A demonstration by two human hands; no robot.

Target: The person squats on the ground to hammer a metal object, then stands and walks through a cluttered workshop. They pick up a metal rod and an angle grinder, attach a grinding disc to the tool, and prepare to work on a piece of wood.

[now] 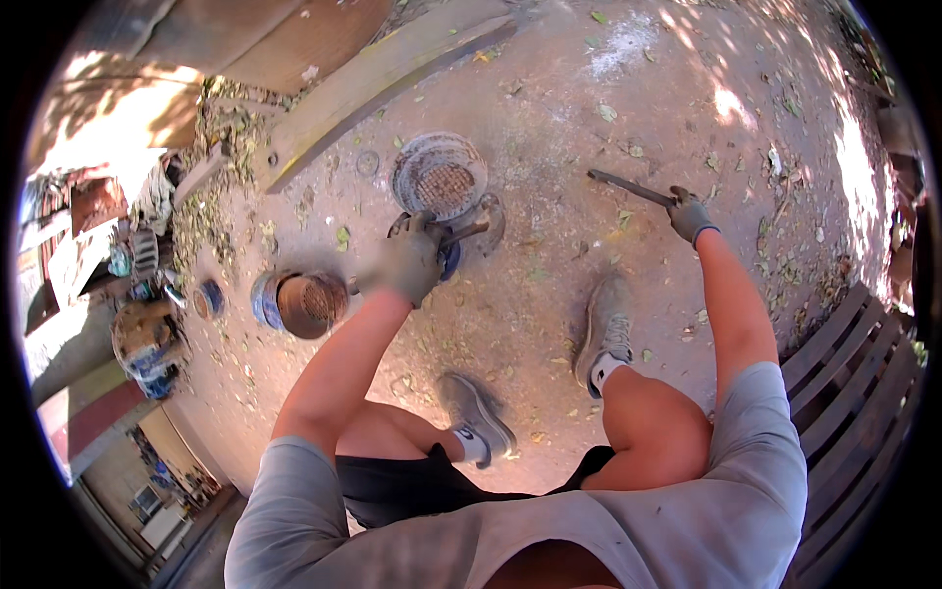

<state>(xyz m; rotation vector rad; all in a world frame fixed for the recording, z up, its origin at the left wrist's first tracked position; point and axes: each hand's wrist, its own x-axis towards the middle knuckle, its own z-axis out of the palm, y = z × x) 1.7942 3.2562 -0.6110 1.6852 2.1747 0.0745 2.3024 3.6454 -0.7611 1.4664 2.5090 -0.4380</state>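
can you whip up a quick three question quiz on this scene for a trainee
1. Which grip holds the long, narrow, dark bar: left or right?
2. True or false: the round, pale-walled pan with a brown base lies left of that bar in the picture.
3. How many grey, low-cut shoes are visible?

Key:
1. The right grip.
2. True.
3. Two.

Downward head view (wide fisheye)
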